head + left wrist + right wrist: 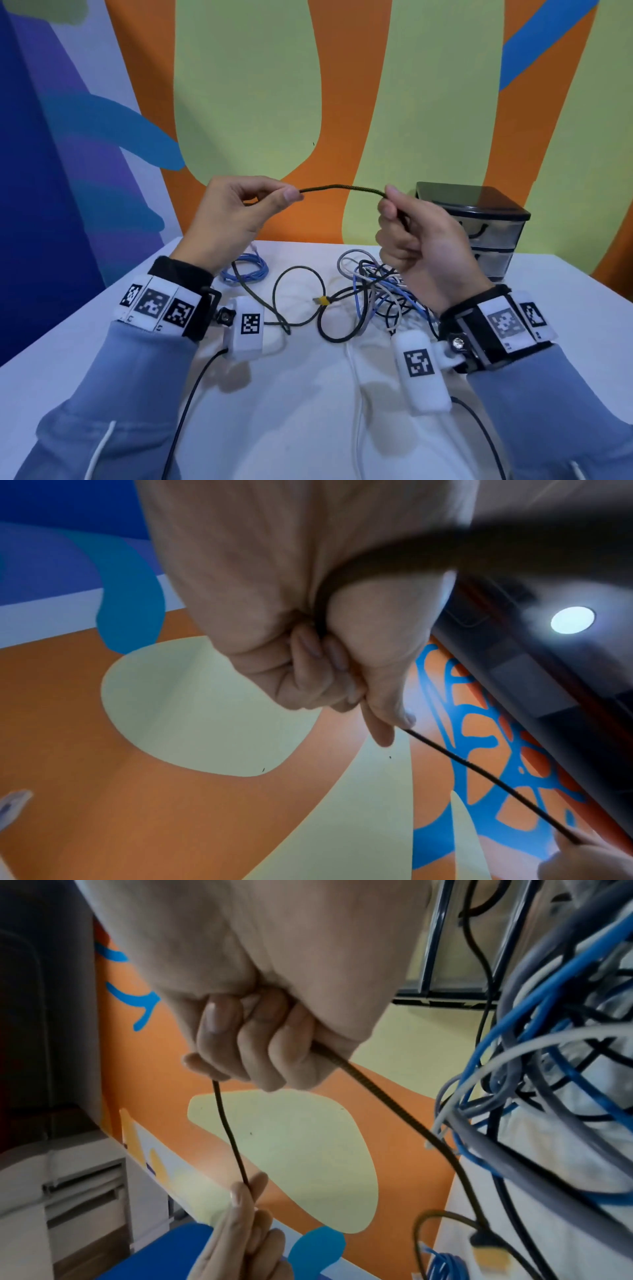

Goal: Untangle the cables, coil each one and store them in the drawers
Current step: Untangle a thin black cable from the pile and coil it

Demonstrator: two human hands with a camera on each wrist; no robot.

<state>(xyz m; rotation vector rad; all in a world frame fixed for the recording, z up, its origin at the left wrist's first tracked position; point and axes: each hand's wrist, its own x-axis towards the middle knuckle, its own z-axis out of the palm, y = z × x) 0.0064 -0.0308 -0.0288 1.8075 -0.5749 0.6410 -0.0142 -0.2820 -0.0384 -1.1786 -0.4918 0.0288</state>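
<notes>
Both hands are raised above the white table (102,329) and stretch a short span of dark braided cable (342,187) between them. My left hand (233,212) pinches it between thumb and fingers; in the left wrist view the cable (479,777) runs through that fist (325,674). My right hand (421,240) grips the other side in its curled fingers (246,1053), with the braided cable (394,1104) trailing down. Its loops (298,301) lie on the table, with a yellow-tipped plug (322,300). Behind is a tangle of blue, grey and black cables (380,291).
A coiled blue cable (245,272) lies at the back left of the table. A small black-topped unit of clear drawers (486,233) stands at the back right, both drawers closed. A painted wall rises just behind the table.
</notes>
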